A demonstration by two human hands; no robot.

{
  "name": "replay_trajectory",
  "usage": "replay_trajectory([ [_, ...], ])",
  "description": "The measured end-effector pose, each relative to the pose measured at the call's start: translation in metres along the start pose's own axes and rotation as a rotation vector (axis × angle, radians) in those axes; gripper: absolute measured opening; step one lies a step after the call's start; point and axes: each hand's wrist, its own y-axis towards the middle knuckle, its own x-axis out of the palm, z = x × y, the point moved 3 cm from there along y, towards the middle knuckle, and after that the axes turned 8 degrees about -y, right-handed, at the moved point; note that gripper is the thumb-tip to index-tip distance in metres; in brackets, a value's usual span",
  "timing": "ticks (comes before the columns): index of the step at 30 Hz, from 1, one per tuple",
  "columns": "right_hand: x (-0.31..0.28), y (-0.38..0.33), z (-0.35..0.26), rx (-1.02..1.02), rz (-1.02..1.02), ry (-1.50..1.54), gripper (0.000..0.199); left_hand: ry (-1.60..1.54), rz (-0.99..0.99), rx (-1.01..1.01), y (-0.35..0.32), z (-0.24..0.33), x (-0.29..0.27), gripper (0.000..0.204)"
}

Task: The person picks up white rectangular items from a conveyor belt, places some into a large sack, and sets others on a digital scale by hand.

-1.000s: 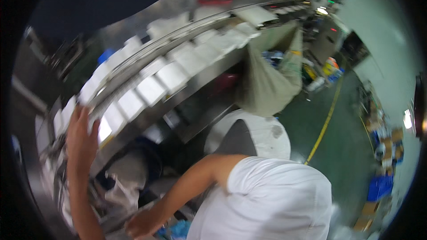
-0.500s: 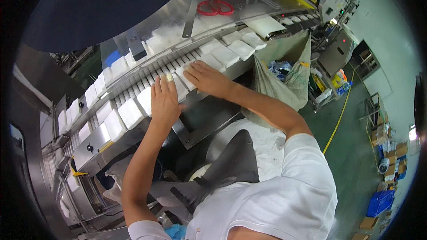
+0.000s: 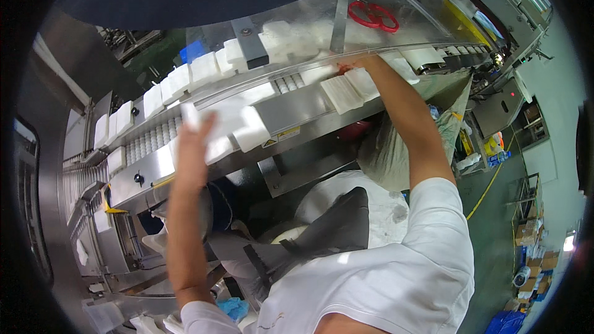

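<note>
My left hand [image 3: 197,142], smeared by motion, is over the near side of the roller conveyor [image 3: 151,142]. A blurred white flat pad [image 3: 216,119] shows beside its fingers; whether they grip it cannot be told. Further right, my right hand [image 3: 354,63] reaches across to the far edge of the conveyor, its fingers blurred and partly hidden. Just below it, a few white pads [image 3: 340,94] lie overlapped on the metal side rail. Another white pad [image 3: 252,128] hangs tilted over the rail's near edge, right of my left hand.
White pads [image 3: 176,81] stand in a row along the far side. Red-handled scissors [image 3: 373,17] lie on the machine's clear cover. A cloth sack [image 3: 396,142] hangs at the right of the conveyor. A metal bracket [image 3: 250,46] juts over the line. Cardboard boxes [image 3: 527,234] stand along the wall.
My hands have moved apart: the left went left, the right went right and further across the line. Pads that lay flat along the near rail are now bunched or tilted. The view has shifted.
</note>
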Motion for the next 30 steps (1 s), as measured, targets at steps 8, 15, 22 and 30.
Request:
replay_trajectory([
  [8,0.004,-0.126,-0.019,-0.518,0.406,-0.496,0.073,-0.081,0.012,-0.503,0.103,-0.050,-0.143,0.033],
  [15,0.071,-0.187,0.021,-0.737,0.602,-0.835,0.080,0.262,-0.063,-0.623,0.161,-0.106,-0.081,0.066],
  [22,0.012,-0.221,-0.007,-0.764,0.431,-0.213,0.042,-0.139,0.074,-0.234,0.100,0.011,-0.056,0.072],
  [30,-0.100,-0.362,0.306,-0.180,0.709,0.462,0.039,-0.232,0.088,-0.390,-0.038,0.030,0.140,0.052],
])
